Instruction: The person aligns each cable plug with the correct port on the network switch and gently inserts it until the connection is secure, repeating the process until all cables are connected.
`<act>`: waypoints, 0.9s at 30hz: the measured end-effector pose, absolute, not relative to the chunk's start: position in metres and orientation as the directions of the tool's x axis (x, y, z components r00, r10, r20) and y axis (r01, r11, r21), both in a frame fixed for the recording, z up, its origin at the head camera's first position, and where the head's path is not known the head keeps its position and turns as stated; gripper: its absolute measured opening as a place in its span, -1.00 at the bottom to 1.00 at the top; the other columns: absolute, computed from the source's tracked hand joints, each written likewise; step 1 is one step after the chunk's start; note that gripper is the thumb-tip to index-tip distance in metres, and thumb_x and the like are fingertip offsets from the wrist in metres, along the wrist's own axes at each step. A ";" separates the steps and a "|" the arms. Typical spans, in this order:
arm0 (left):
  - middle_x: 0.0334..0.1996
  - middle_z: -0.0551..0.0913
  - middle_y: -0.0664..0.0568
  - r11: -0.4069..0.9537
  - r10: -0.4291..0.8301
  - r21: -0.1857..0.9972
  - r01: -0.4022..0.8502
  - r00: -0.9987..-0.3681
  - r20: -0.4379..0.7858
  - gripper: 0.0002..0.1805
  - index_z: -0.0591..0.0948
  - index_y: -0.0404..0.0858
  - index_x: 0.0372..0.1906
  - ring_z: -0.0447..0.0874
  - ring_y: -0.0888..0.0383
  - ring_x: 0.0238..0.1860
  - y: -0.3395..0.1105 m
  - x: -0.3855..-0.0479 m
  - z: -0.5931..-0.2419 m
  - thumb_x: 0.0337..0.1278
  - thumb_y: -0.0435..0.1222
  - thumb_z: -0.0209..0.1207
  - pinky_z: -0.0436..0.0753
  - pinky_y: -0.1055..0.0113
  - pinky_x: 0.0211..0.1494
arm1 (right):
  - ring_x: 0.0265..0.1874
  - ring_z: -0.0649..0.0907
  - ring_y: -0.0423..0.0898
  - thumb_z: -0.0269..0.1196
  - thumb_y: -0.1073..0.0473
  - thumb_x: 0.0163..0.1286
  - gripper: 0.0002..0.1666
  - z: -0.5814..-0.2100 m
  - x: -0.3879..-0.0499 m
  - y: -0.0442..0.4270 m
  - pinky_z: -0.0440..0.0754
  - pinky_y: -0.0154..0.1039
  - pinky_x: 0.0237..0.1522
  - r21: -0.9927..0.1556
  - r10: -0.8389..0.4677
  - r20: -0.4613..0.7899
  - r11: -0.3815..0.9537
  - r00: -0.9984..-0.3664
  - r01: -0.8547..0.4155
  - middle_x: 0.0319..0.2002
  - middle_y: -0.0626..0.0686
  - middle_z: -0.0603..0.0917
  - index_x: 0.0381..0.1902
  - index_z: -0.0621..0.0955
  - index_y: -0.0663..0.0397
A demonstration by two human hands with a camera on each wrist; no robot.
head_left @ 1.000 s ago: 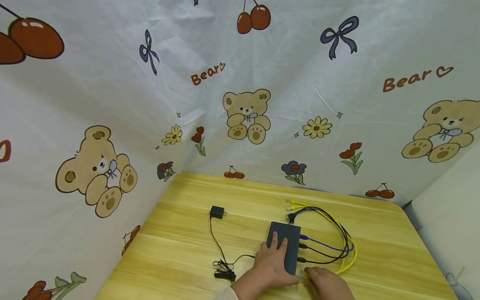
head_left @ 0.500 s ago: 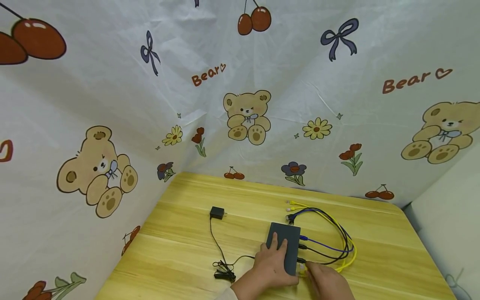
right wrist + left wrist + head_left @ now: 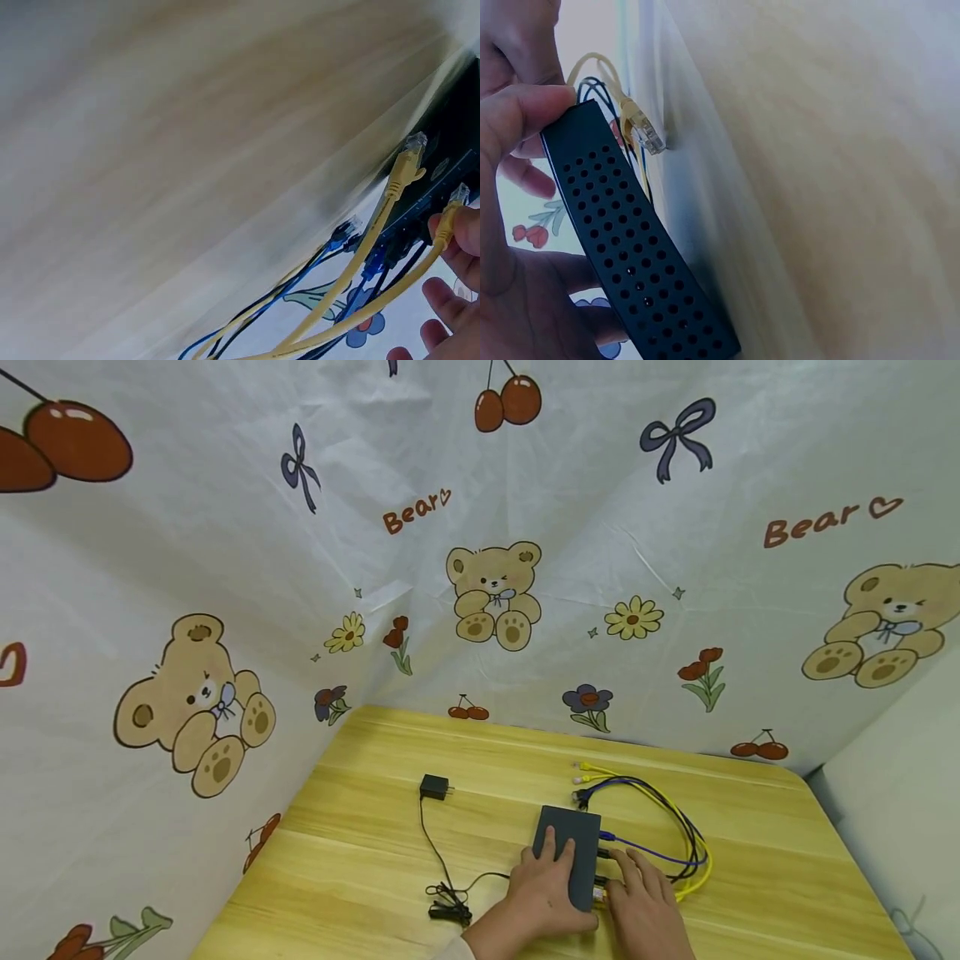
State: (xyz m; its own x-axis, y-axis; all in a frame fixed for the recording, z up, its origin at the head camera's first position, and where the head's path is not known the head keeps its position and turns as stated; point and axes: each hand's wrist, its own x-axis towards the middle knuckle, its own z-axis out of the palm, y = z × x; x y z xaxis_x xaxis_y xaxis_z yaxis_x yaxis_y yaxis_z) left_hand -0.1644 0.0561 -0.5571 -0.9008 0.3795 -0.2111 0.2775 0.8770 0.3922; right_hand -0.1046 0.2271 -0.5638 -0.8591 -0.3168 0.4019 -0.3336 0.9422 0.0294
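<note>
My left hand (image 3: pixel 546 891) lies across a black network switch (image 3: pixel 572 821), gripping it with the thumb at its near end and the fingers over its top. Round vent holes cover the switch's side (image 3: pixel 622 225) in the left wrist view. At the port side, my right hand (image 3: pixel 647 902) pinches a yellow network cable's plug (image 3: pixel 448 221) close to the ports. Whether that plug sits fully inside a port, I cannot tell. Another yellow plug (image 3: pixel 405 166) is loose beside it. A blue plug (image 3: pixel 607 836) and black plugs (image 3: pixel 603 853) are in the ports.
Left of the switch lie a black power adapter (image 3: pixel 434 787) and its bundled cord (image 3: pixel 450 910). Loose cable ends (image 3: pixel 583 779) rest behind the switch, their yellow, blue and black cables curving right. Bear-print cloth (image 3: pixel 495 693) hangs behind the wooden table (image 3: pixel 375 835).
My right hand has shifted forward along the port side, and its fingers now spread over the black cables near the yellow plug. The left hand and the switch have stayed put.
</note>
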 end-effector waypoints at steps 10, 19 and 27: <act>0.59 0.02 0.02 0.881 0.373 0.380 0.280 -0.907 -0.195 0.22 0.17 0.20 0.56 0.35 -0.23 0.31 0.055 -0.166 -0.561 -0.36 0.47 0.31 0.56 0.01 -0.11 | 0.34 0.31 0.28 0.55 0.18 0.04 -0.73 -0.561 -0.102 0.228 0.31 0.35 0.17 -0.094 -0.299 0.393 0.928 -0.869 -0.362 0.24 0.17 0.54 -0.50 0.61 -0.14; 0.59 0.00 0.01 0.894 0.369 0.349 0.282 -0.904 -0.214 0.21 0.13 0.19 0.57 0.32 -0.25 0.34 0.058 -0.164 -0.563 -0.30 0.49 0.26 0.56 -0.04 -0.03 | 0.35 0.31 0.26 0.49 0.14 0.13 -0.79 -0.562 -0.103 0.226 0.22 0.33 0.25 -0.110 -0.311 0.317 0.926 -0.896 -0.360 0.26 0.16 0.53 -0.49 0.61 -0.13; 0.59 -0.01 0.01 0.897 0.363 0.340 0.281 -0.908 -0.208 0.18 0.12 0.19 0.57 0.29 -0.28 0.37 0.059 -0.163 -0.563 -0.25 0.49 0.21 0.57 -0.06 -0.02 | 0.37 0.32 0.22 0.46 0.15 0.18 -0.78 -0.558 -0.102 0.217 0.26 0.33 0.26 -0.089 -0.294 0.290 0.939 -0.911 -0.331 0.25 0.11 0.54 -0.53 0.59 -0.11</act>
State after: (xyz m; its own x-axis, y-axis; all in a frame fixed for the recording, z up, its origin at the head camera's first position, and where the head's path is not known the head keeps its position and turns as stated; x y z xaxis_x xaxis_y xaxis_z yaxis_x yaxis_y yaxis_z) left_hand -0.1630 0.0593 -0.5633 -0.9083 0.3630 -0.2078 0.2808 0.8975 0.3401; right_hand -0.1016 0.2174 -0.5584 -0.9107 -0.2936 0.2905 -0.3313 0.9393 -0.0894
